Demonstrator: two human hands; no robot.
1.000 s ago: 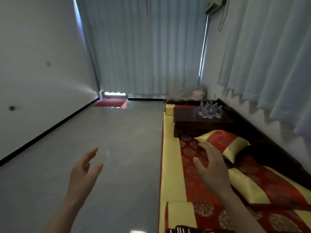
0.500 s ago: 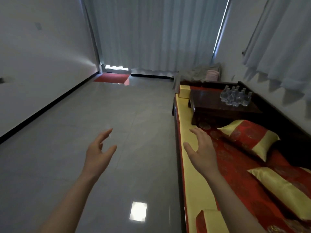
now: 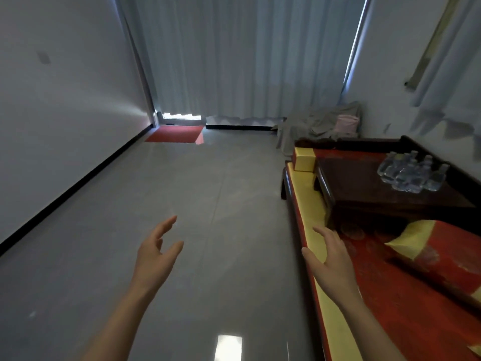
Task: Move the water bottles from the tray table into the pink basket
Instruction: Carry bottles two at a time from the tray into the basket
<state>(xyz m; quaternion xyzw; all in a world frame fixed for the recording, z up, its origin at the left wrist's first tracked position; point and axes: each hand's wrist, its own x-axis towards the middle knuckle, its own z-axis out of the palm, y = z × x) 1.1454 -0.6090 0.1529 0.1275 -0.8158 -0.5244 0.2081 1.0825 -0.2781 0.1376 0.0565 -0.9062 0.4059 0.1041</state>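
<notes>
Water bottles [image 3: 412, 173] stand clustered together on the far right part of the dark wooden tray table [image 3: 364, 194]. The table sits on the red and yellow bench [image 3: 307, 204] along the right wall. Beyond the table, past the far end of the bench, what looks to be the pink basket [image 3: 346, 124] nestles in a heap of grey cloth [image 3: 312, 123]. It is too blurred for me to be sure.

My left hand [image 3: 156, 259] hangs over the grey floor [image 3: 208, 191], nearer to me and well apart from the table. Its fingers are straight and loosely spread, thumb out, holding nothing. My right hand [image 3: 330, 259] is raised over the yellow edge of the bench, near the table's near left corner. Its fingers are straight and close together, the thumb spread wide, and it is empty too. Whether it touches the cushion I cannot tell.

A red and yellow pillow [image 3: 437, 246] lies on the bench just on the near side of the table. A red mat [image 3: 175, 134] lies on the floor at the foot of the far curtain [image 3: 234, 61].
</notes>
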